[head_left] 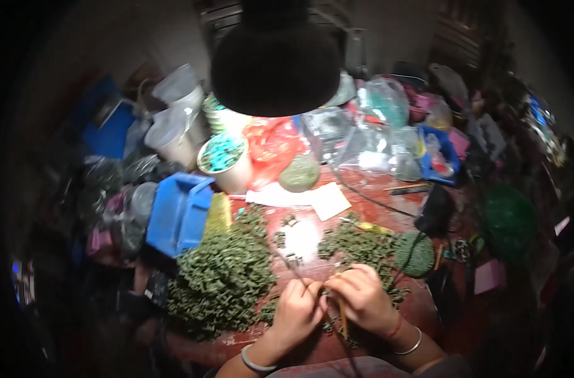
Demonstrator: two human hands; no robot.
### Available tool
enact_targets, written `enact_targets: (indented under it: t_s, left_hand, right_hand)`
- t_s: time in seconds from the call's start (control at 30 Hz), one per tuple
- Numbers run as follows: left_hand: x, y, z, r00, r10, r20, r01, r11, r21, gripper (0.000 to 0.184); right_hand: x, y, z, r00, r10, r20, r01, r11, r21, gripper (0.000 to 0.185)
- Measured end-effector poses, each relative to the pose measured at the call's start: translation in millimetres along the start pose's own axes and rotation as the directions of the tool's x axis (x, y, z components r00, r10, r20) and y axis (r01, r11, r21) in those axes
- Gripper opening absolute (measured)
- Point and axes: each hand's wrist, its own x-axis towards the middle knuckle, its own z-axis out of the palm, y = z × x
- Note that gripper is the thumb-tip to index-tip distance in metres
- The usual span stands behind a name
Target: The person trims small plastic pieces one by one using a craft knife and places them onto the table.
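My left hand (296,312) and my right hand (361,299) meet close together above the near edge of the red table, fingers pinched. A thin yellow-brown stick (343,319) points down from under my right fingers. Along my left fingers passes a thin dark cord (287,261). Whatever small piece lies between the fingertips is hidden. Left of my hands rises a large heap of small green pieces (220,283). Beyond my right hand spreads a smaller scatter of similar green pieces (362,244), beside a round green bundle (415,254).
A blue bin (179,214) stands beyond the big heap, near a white bucket (230,179) with turquoise pieces. Red plastic bag (271,148), pale paper (330,201) and a blue tray (438,154) lie farther back. A dark lamp-like shape (274,69) hangs overhead.
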Motion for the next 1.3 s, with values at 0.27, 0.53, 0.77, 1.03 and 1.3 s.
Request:
enact_targets:
  t_s: [0.27, 0.53, 0.77, 1.03, 1.3]
  left_hand:
    - [-3.7, -9.9, -7.8, 0.817, -0.459, 0.350, 0.473, 0.185, -0.862, 0.016]
    - [-1.1, 0.7, -17.1, 0.825, -0.338, 0.452, 0.496, 0.049, -0.867, 0.024]
    - [-5.7, -3.3, -12.1, 0.928, -0.218, 0.302, 0.373, 0.537, -0.757, 0.035]
    - [-0.7, 0.9, -23.3, 0.857, -0.314, 0.408, 0.453, 0.080, -0.888, 0.034]
    - [0.9, 3.6, -23.3, 0.861, -0.322, 0.393, 0.457, 0.153, -0.876, 0.033]
  right_hand:
    - [10.1, -9.0, -14.7, 0.980, 0.131, -0.150, -0.090, 0.964, 0.252, 0.026]
    - [9.2, -9.9, -9.0, 0.989, 0.113, -0.091, -0.078, 0.944, 0.321, 0.018]
    - [5.4, -8.0, -10.6, 0.992, 0.102, -0.077, -0.073, 0.946, 0.315, 0.011]
    - [5.5, -8.6, -19.3, 0.979, 0.122, -0.165, -0.021, 0.858, 0.514, 0.021]
    - [2.5, -14.2, -18.5, 0.982, 0.135, -0.135, -0.048, 0.858, 0.511, 0.019]
